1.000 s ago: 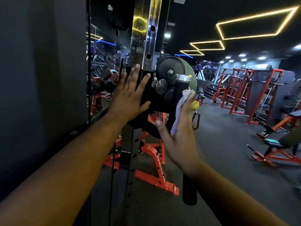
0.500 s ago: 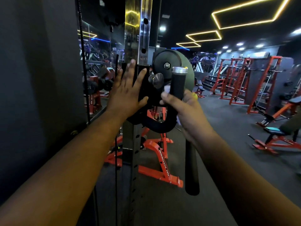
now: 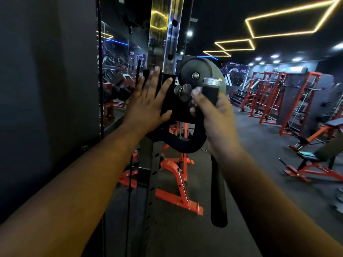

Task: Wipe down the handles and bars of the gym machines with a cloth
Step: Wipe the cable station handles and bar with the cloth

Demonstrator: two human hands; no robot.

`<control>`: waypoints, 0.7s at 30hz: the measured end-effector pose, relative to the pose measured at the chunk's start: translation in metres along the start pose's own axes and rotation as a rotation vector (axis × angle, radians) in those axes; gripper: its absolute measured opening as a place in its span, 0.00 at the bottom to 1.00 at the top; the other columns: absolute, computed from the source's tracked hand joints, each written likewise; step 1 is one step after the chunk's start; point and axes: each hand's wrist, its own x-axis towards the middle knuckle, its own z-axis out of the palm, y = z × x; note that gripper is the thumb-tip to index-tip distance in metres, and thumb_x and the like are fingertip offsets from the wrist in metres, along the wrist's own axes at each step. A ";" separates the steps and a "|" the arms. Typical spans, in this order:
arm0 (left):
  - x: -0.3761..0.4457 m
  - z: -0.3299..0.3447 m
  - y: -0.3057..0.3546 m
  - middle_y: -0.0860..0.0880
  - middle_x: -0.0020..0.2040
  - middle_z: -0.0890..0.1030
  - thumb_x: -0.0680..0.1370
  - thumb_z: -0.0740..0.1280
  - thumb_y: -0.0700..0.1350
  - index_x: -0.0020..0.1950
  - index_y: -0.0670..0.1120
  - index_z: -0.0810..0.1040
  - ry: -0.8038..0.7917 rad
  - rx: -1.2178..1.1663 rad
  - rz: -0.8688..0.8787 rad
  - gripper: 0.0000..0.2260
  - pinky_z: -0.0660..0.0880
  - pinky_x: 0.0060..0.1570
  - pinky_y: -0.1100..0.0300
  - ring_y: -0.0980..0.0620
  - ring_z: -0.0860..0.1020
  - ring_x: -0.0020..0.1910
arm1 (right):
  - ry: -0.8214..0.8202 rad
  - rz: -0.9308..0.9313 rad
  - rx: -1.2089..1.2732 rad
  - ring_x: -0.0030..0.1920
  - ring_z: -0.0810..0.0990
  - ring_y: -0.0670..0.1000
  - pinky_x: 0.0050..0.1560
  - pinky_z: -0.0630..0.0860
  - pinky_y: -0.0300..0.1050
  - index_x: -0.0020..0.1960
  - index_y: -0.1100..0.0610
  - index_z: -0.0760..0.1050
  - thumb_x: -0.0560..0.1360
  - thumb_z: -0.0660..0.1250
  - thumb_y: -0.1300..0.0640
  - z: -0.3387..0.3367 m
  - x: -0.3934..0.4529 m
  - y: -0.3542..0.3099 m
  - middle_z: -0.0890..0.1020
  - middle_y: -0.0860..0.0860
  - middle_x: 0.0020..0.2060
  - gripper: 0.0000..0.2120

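A black foam-covered handle (image 3: 209,93) with a silver end cap stands upright on the cable machine's sliding carriage (image 3: 172,106). My right hand (image 3: 213,115) grips this handle just below the cap, fingers curled round it; the cloth is hidden inside the grip. My left hand (image 3: 148,101) presses flat, fingers spread, against the black carriage on the chrome upright (image 3: 167,34). The handle curves down into a black U-shaped bar (image 3: 183,143). A second black grip (image 3: 219,197) hangs below my right wrist.
A round black pulley wheel (image 3: 194,73) and a silver knob (image 3: 184,90) sit beside the handle. A dark wall panel (image 3: 46,89) and thin cable (image 3: 100,71) stand at left. Orange racks (image 3: 269,97) and benches (image 3: 315,160) fill the floor at right; an orange frame (image 3: 178,179) lies below.
My right hand went from holding the cloth open against the handle to curling round it, then slid up toward the cap. My left hand stayed pressed on the carriage.
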 end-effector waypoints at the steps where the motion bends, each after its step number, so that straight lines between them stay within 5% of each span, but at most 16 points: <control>1: 0.000 0.000 0.000 0.36 0.83 0.39 0.79 0.61 0.64 0.84 0.49 0.41 -0.008 -0.008 -0.002 0.43 0.39 0.81 0.45 0.42 0.43 0.83 | 0.028 -0.035 -0.086 0.47 0.82 0.50 0.50 0.80 0.46 0.58 0.57 0.78 0.78 0.74 0.51 -0.002 -0.010 0.012 0.83 0.51 0.46 0.13; 5: 0.000 0.003 0.002 0.36 0.82 0.37 0.79 0.61 0.64 0.84 0.49 0.40 -0.019 0.010 -0.024 0.44 0.36 0.79 0.46 0.43 0.42 0.83 | -0.143 0.069 -0.115 0.51 0.83 0.48 0.53 0.78 0.43 0.54 0.58 0.78 0.77 0.70 0.42 -0.021 -0.052 0.054 0.83 0.50 0.46 0.18; 8: -0.002 0.002 0.004 0.36 0.83 0.38 0.79 0.61 0.64 0.84 0.49 0.39 -0.019 0.019 -0.020 0.43 0.35 0.79 0.46 0.43 0.42 0.83 | -0.249 0.154 -0.024 0.51 0.83 0.50 0.54 0.78 0.47 0.49 0.57 0.78 0.66 0.69 0.24 -0.029 -0.036 0.052 0.84 0.50 0.42 0.36; 10: -0.001 0.000 0.003 0.36 0.83 0.38 0.79 0.61 0.64 0.84 0.49 0.40 -0.030 0.008 -0.019 0.43 0.38 0.80 0.46 0.43 0.43 0.83 | -0.289 0.141 0.048 0.53 0.84 0.54 0.56 0.79 0.50 0.51 0.60 0.76 0.60 0.68 0.21 -0.030 -0.021 0.048 0.85 0.51 0.43 0.43; 14: -0.002 0.000 0.000 0.36 0.83 0.39 0.79 0.60 0.65 0.84 0.48 0.40 -0.021 0.017 -0.021 0.43 0.39 0.80 0.45 0.43 0.43 0.83 | -0.442 0.055 -0.258 0.48 0.80 0.62 0.48 0.75 0.50 0.55 0.58 0.74 0.72 0.74 0.34 -0.041 -0.034 0.059 0.82 0.43 0.48 0.29; 18: -0.003 -0.001 0.001 0.36 0.83 0.40 0.80 0.60 0.65 0.84 0.48 0.40 -0.026 0.017 -0.016 0.43 0.41 0.81 0.44 0.42 0.43 0.83 | -0.629 0.118 -0.516 0.47 0.81 0.39 0.47 0.78 0.36 0.70 0.47 0.70 0.78 0.74 0.56 -0.067 -0.040 0.061 0.78 0.39 0.61 0.23; 21: -0.002 -0.003 0.002 0.36 0.83 0.41 0.79 0.61 0.65 0.84 0.48 0.41 -0.020 0.019 -0.013 0.43 0.41 0.81 0.45 0.42 0.45 0.83 | -0.722 0.065 -0.741 0.38 0.80 0.39 0.44 0.76 0.33 0.65 0.47 0.75 0.81 0.69 0.62 -0.086 -0.022 0.053 0.80 0.32 0.46 0.16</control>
